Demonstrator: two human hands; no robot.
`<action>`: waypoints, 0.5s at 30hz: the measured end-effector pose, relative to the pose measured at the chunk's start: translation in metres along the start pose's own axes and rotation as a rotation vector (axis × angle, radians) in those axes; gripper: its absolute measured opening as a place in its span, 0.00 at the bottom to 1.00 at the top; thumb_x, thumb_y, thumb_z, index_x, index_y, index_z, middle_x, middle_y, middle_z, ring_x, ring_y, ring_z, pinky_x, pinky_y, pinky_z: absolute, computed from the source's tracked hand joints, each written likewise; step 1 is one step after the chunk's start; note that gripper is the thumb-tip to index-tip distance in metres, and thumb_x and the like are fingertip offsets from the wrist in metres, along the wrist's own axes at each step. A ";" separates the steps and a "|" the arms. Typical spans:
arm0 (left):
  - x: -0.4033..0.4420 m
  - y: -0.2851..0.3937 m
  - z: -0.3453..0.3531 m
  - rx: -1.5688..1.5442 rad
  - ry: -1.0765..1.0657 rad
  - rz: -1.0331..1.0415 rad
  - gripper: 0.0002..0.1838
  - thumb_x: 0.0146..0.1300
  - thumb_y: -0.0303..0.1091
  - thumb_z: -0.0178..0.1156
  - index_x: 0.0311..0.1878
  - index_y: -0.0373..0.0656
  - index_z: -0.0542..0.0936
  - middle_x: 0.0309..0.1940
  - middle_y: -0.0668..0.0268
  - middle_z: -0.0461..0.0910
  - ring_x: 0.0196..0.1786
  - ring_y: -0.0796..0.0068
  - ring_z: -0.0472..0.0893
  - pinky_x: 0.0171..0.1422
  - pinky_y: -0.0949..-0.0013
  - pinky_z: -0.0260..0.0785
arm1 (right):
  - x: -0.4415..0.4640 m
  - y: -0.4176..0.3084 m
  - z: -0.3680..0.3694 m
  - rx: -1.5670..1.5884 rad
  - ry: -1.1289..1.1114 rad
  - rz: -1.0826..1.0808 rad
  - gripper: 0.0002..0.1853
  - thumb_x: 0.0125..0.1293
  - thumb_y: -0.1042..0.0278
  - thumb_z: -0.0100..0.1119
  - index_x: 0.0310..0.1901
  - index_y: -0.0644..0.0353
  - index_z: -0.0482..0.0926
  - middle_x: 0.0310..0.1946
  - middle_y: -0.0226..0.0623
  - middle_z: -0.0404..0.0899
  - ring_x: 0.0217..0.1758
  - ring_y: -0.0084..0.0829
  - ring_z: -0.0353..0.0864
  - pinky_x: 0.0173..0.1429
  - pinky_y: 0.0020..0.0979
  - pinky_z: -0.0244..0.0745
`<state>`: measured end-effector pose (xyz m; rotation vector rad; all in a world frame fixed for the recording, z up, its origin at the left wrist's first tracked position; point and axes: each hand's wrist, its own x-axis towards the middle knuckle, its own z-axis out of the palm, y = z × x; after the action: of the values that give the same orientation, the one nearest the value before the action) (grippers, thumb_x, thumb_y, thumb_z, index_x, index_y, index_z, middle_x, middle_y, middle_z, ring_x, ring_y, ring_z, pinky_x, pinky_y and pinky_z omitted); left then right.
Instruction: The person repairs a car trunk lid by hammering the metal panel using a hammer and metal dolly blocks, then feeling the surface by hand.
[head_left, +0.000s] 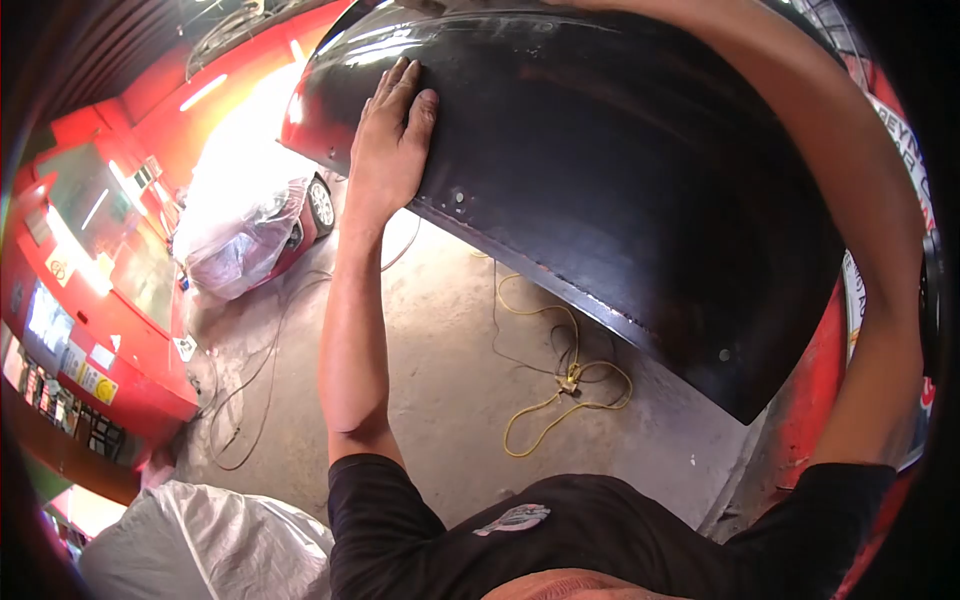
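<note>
A large, glossy black car body panel (620, 180), curved like a hood, fills the upper middle of the head view. Its lower edge slants down to the right, with small round fittings near it. My left hand (395, 135) lies flat on the panel's left part, fingers stretched upward and thumb apart. My right arm reaches up around the panel's right side and over its top. The right hand passes beyond the upper edge of the view, so its fingers and what they touch are hidden.
A red car (250, 235) under clear plastic film stands at the left back. A yellow cord (568, 385) and dark cables (270, 370) lie on the concrete floor (440, 330). A pale cloth cover (220, 540) is at lower left. Red walls stand on both sides.
</note>
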<state>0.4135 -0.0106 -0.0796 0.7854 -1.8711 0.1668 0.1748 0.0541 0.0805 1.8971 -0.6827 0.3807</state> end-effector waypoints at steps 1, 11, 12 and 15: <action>-0.001 0.002 0.001 0.001 0.002 -0.001 0.28 0.74 0.45 0.47 0.69 0.35 0.69 0.72 0.50 0.64 0.77 0.52 0.59 0.80 0.59 0.47 | -0.006 0.000 0.001 0.000 0.001 -0.002 0.17 0.66 0.69 0.54 0.55 0.58 0.80 0.36 0.53 0.83 0.42 0.50 0.84 0.47 0.48 0.77; 0.036 0.036 0.006 0.057 -0.185 0.169 0.30 0.76 0.47 0.42 0.73 0.37 0.64 0.76 0.50 0.57 0.79 0.51 0.53 0.81 0.55 0.41 | -0.070 -0.010 -0.076 0.113 -0.179 0.271 0.16 0.65 0.69 0.58 0.54 0.55 0.79 0.40 0.49 0.83 0.43 0.45 0.83 0.43 0.45 0.73; 0.051 0.023 0.007 0.044 -0.215 0.129 0.29 0.76 0.46 0.41 0.72 0.37 0.64 0.76 0.50 0.57 0.79 0.52 0.53 0.81 0.57 0.42 | -0.073 -0.024 -0.100 0.080 -0.278 0.423 0.17 0.64 0.68 0.59 0.56 0.55 0.78 0.41 0.49 0.83 0.44 0.44 0.82 0.44 0.44 0.73; 0.100 -0.043 0.009 0.314 -0.312 0.155 0.28 0.76 0.44 0.39 0.73 0.36 0.63 0.76 0.52 0.56 0.79 0.56 0.53 0.81 0.63 0.45 | -0.125 -0.007 -0.093 0.012 -0.258 0.561 0.20 0.66 0.68 0.59 0.60 0.50 0.77 0.38 0.45 0.80 0.41 0.42 0.81 0.45 0.38 0.74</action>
<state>0.4086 -0.0917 -0.0069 0.9184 -2.2363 0.4671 0.0843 0.1762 0.0457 1.7582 -1.3961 0.4930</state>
